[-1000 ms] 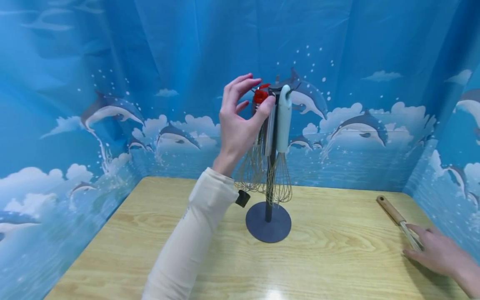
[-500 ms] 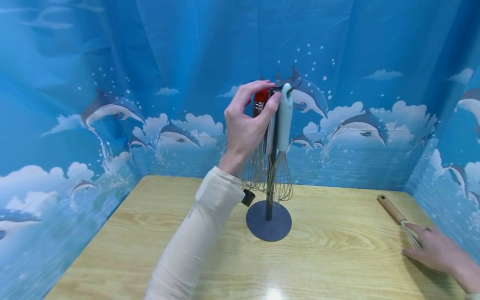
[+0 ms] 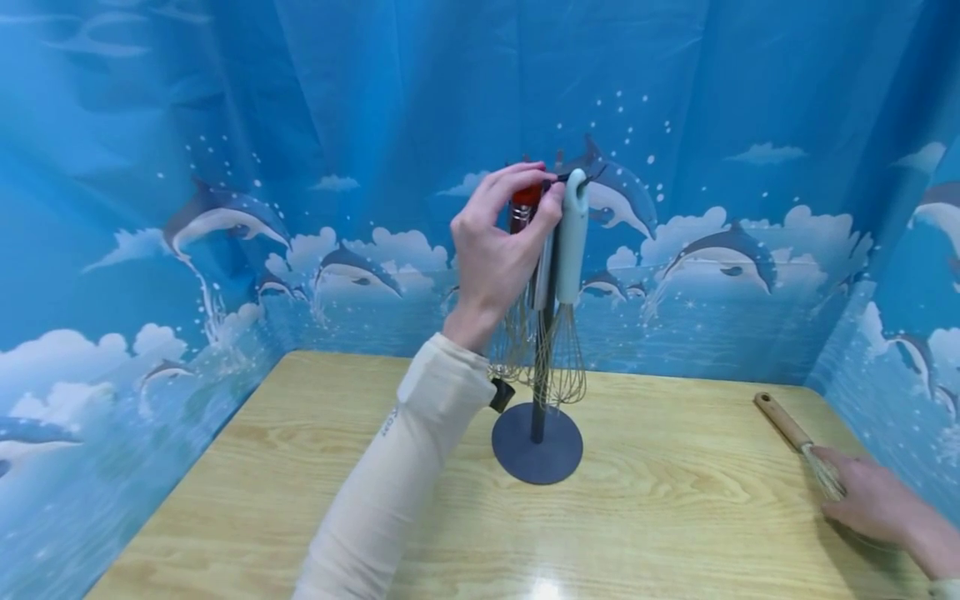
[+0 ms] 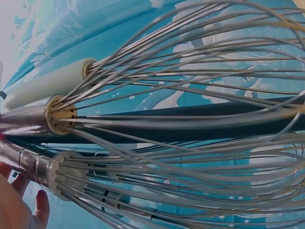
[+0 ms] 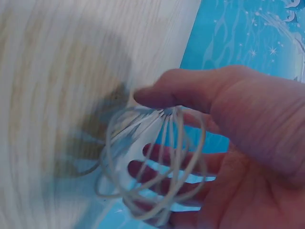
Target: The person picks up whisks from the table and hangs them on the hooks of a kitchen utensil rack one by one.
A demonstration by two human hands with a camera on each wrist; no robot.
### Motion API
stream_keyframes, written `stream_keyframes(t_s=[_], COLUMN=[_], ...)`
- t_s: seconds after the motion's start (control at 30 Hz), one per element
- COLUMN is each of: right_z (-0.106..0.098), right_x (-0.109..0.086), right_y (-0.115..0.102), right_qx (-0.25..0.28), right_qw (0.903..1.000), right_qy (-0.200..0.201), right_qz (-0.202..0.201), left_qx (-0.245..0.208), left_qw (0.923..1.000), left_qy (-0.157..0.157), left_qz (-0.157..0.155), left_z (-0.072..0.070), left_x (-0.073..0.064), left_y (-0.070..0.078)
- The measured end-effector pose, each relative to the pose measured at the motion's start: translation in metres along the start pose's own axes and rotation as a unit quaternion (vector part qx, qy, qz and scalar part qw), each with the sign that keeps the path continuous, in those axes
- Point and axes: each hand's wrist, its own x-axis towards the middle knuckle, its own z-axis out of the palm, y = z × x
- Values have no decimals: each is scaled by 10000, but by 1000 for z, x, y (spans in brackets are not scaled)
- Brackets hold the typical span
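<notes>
My left hand [image 3: 491, 250] is raised at the top of the black whisk stand [image 3: 537, 454]. Its thumb and index finger pinch the top end of a silver-handled whisk [image 3: 542, 283]. To the right hangs a whisk with a mint-green handle [image 3: 572, 250]; a red-topped whisk [image 3: 527, 196] shows behind the fingers. Wire loops of the hanging whisks fill the left wrist view, beside the stand's dark pole [image 4: 200, 114]. At the far right, my right hand [image 3: 873, 500] grips the wires of a wooden-handled whisk [image 3: 782, 421] close over the table, thumb near the wires' gathered end.
The wood-grain table [image 3: 660, 533] reaches up to a blue dolphin-print curtain [image 3: 360, 108] at the back and both sides. The stand's round base sits near the middle of the table. A black wrist device [image 3: 501, 395] hangs off the left sleeve [image 3: 397, 483].
My left hand has shifted right, and its spread thumb and fingers have come together at the silver-handled whisk's top. The right hand has slid slightly right, showing more of the wires.
</notes>
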Motion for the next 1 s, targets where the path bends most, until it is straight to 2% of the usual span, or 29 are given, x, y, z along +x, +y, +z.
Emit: stream_keyframes(t_s=[0.17, 0.33, 0.53, 0.77, 0.9, 1.0], right_z=[1, 0, 0, -1, -6, -11], right_x=[0, -2, -3, -3, -5, -8], right_y=[1, -1, -5, -15, -32, -49], right_qx=[344, 284, 221, 391, 762, 1026], right_qw=[9993, 9991, 9959, 9895, 9809, 9677], right_qy=[115, 316, 877, 1392, 1779, 2292], right_qz=[100, 81, -17, 46, 211, 225], left_qx=[73, 197, 70, -118, -216, -290], left_qw=[9999, 9997, 10000, 9995, 9988, 9984], left_qy=[-19, -33, -7, -173, -232, -244], left_qz=[116, 154, 26, -215, -373, -420], left_z=[2, 1, 1, -1, -2, -2], left_x=[-1, 0, 1, 4, 5, 6], left_y=[-1, 0, -2, -5, -4, -4])
